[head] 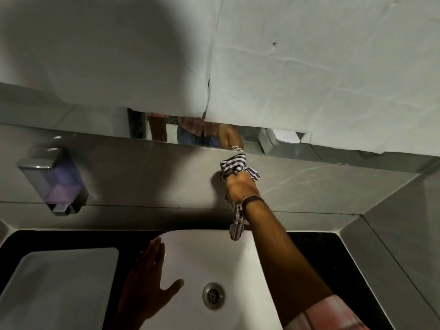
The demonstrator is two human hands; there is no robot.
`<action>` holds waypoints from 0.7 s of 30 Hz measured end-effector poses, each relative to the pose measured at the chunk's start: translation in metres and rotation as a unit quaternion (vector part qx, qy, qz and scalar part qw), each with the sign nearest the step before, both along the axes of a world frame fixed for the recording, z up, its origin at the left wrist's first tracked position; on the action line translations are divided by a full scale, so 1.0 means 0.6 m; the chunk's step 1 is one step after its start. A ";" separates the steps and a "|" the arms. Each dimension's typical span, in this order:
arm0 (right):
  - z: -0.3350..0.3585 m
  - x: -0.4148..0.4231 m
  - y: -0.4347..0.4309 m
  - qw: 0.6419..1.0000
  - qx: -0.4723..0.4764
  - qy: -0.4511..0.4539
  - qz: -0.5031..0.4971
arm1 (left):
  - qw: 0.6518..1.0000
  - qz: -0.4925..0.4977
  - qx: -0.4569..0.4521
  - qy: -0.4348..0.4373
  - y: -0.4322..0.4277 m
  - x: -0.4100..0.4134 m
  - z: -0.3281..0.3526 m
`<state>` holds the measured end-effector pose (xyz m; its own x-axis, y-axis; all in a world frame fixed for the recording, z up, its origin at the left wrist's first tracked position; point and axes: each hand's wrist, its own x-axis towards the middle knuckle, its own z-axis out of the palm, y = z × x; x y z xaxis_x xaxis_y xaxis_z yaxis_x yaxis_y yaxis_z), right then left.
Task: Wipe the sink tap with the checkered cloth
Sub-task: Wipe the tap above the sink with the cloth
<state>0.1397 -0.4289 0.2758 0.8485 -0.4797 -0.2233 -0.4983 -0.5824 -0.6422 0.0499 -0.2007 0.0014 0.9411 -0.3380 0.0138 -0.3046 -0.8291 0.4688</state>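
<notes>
head view — right hand (240, 186) clamped on one checkered cloth (234, 165), left hand (147, 282) spread flat on one sink (238, 258)

The sink (238, 263) is looking glossy white ceramic, its drain (213, 295) shiny metal; the checkered cloth (234, 166) is looking soft woven fabric.

Grey tiled wall (142, 172) fills the middle band, glossy, with pale veining toward 3 o'clock. Above it, a mirror (252, 136) shows only as a narrow strip, the rest covered by white paper sheets (309, 67) up to 12 o'clock. A soap dispenser (53, 179) with purple liquid hangs on the wall at 9 o'clock. The black desk (316, 248) lies below, a white tray (57, 289) at 7 o'clock. Light is dim, with a broad shadow at 11 o'clock
</notes>
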 end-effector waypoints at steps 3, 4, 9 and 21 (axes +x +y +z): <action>-0.017 -0.004 0.028 0.991 -0.125 0.044 0.031 | 1.000 -0.002 0.007 0.001 -0.001 -0.001 0.005; -0.025 -0.008 0.045 0.980 -0.182 0.066 0.048 | 1.000 -0.004 0.012 0.006 -0.001 -0.002 0.006; -0.010 0.009 0.024 0.984 -0.151 0.026 0.092 | 1.000 -0.002 0.025 -0.001 0.000 -0.002 0.008; -0.115 -0.007 -0.154 0.639 0.769 0.032 0.010 | 0.997 0.009 0.072 -0.017 -0.010 -0.006 0.011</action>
<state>0.1352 -0.5210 0.2067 0.8161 0.3596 -0.4524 -0.5553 0.7048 -0.4415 0.0466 -0.2070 0.0079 0.9468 -0.3219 -0.0011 -0.3032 -0.8928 0.3330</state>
